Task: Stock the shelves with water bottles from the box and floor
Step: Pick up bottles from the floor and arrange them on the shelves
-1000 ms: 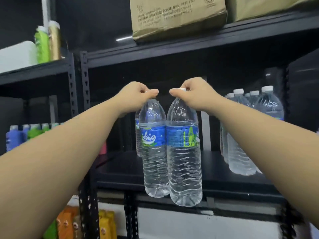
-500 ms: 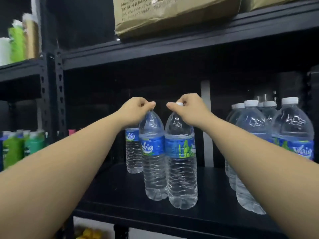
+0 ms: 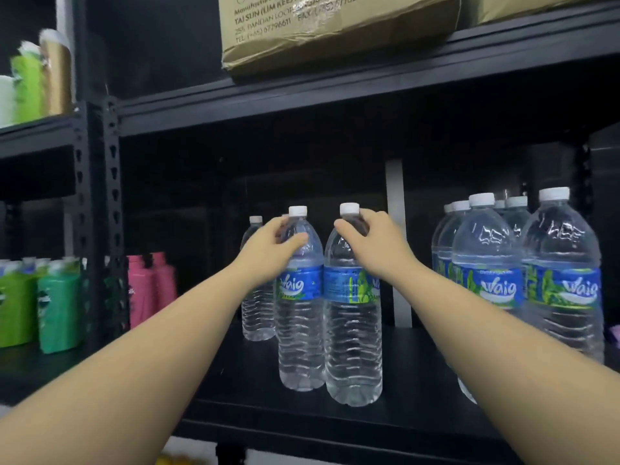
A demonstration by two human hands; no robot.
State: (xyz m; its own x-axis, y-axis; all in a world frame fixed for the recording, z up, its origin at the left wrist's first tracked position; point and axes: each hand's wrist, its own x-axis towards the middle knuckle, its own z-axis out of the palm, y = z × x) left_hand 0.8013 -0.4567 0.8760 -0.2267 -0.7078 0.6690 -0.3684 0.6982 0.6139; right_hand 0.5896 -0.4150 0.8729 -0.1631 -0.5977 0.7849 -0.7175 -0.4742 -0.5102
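Observation:
Two clear water bottles with blue labels and white caps stand upright, side by side, on the black shelf [image 3: 416, 394]. My left hand [image 3: 268, 250] wraps the shoulder of the left bottle [image 3: 298, 323], below its cap. My right hand [image 3: 375, 243] grips the neck and shoulder of the right bottle [image 3: 352, 333]. Both caps show above my fingers. A third, smaller-looking bottle [image 3: 256, 310] stands farther back, partly hidden by my left hand.
Several more water bottles [image 3: 523, 286] stand grouped at the shelf's right. A cardboard box [image 3: 335, 28] sits on the shelf above. Left of the black upright post [image 3: 112, 209] are pink bottles [image 3: 147, 286] and green bottles [image 3: 37, 310].
Both bottles came down from the air in front of the shelf and now stand on it. My hands slid from the caps down to the necks and shoulders.

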